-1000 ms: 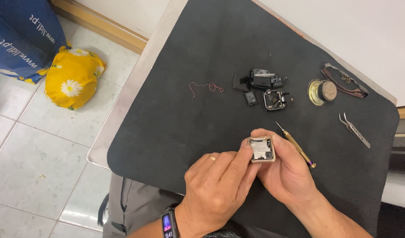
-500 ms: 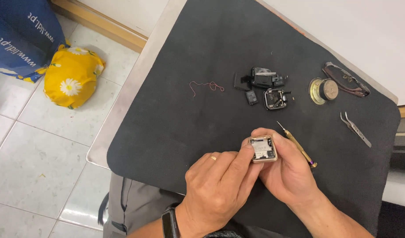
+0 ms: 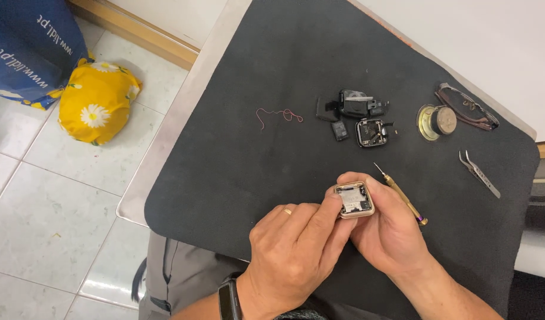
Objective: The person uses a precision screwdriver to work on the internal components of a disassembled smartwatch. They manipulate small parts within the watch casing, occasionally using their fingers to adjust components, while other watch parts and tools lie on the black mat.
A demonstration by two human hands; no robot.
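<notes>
Both my hands hold a small square watch case (image 3: 355, 200) with a pale gold rim, its open inside facing up, just above the black work mat (image 3: 243, 148). My left hand (image 3: 296, 252) grips its left edge with thumb and forefinger; a ring sits on one finger. My right hand (image 3: 388, 231) cups the case from the right and below. A thin gold screwdriver (image 3: 401, 194) lies on the mat, touching my right hand's fingers.
Further up the mat lie several small dark watch parts (image 3: 355, 115), a thin red wire (image 3: 278, 114), a round brass-coloured part (image 3: 437, 122), glasses (image 3: 467, 106) and tweezers (image 3: 479, 173). On the tiled floor to the left sit a yellow flowered bag (image 3: 97, 104) and a blue bag (image 3: 29, 50).
</notes>
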